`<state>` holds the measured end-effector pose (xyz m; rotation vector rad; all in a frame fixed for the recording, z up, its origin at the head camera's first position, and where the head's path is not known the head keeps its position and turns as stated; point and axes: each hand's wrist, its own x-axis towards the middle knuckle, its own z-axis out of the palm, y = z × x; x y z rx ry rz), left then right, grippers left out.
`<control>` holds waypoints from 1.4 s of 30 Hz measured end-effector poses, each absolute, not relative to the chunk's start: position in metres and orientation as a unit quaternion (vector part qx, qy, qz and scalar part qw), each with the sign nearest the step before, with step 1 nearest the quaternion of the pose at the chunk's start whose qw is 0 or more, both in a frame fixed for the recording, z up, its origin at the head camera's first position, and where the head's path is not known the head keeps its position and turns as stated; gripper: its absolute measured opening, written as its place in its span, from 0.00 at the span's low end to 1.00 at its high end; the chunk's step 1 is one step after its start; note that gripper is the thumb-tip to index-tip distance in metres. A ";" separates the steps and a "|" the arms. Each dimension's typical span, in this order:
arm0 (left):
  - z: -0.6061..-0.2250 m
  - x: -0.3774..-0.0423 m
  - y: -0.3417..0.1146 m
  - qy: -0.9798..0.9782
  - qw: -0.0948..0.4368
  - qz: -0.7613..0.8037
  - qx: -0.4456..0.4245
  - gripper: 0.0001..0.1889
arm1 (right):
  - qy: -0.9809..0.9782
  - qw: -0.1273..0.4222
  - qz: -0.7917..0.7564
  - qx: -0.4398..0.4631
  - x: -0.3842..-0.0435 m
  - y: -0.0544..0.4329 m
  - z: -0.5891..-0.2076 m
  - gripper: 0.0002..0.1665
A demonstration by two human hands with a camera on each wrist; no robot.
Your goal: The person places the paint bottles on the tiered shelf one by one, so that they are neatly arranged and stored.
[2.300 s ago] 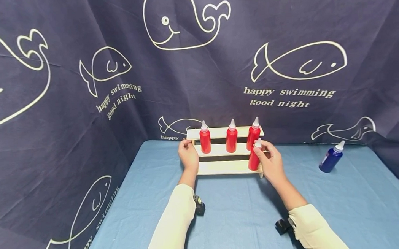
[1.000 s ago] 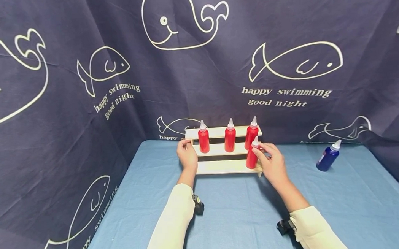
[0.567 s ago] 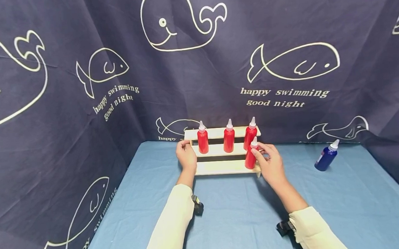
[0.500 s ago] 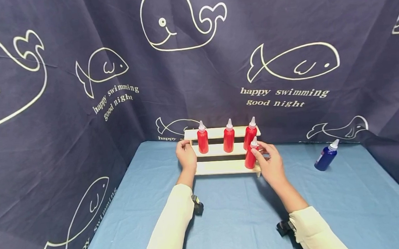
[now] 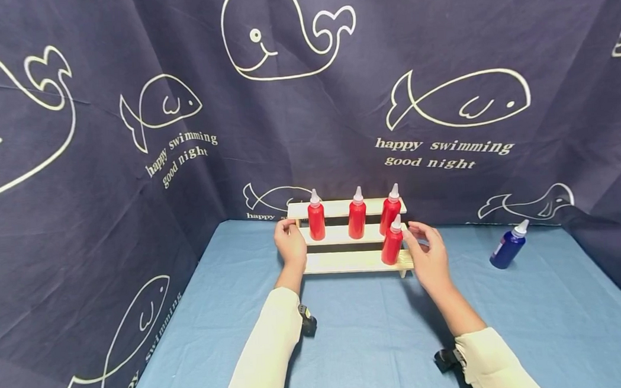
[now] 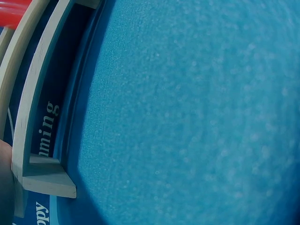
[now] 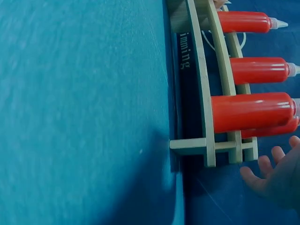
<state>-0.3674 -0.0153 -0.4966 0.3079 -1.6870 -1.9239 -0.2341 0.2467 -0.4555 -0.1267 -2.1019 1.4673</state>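
Observation:
A pale wooden three-step rack (image 5: 341, 263) stands on the blue cloth. My left hand (image 5: 291, 245) holds the rack's left end, fingers behind its upright; in the left wrist view only a bit of that hand (image 6: 4, 173) shows against the wood. A red squeeze bottle (image 5: 391, 247) with a white nozzle stands upright at the right of the lowest step. Beside it, my right hand (image 5: 428, 257) has its fingers spread and holds nothing. In the right wrist view a gap separates the fingertips (image 7: 251, 176) from the front red bottle (image 7: 251, 112).
Three more red bottles stand on the middle step: left (image 5: 316, 222), centre (image 5: 357, 219) and right (image 5: 390, 210). A blue bottle (image 5: 508, 249) with a white nozzle is on the cloth to the right. A dark printed curtain (image 5: 306, 129) hangs behind the rack.
My right hand has let go of the front red bottle and drawn slightly to the right. That bottle stays on the lowest step. The left hand has kept its place on the rack.

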 end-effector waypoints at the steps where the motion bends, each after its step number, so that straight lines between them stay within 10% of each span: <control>1: -0.497 -0.367 -0.015 -0.628 0.278 -0.718 0.114 0.08 | -0.784 0.286 0.548 -0.048 -0.235 0.249 -0.457 0.21; 42: -0.494 -0.365 -0.015 -0.625 0.276 -0.722 0.113 0.08 | -0.690 0.396 0.560 -0.230 -0.239 0.310 -0.466 0.49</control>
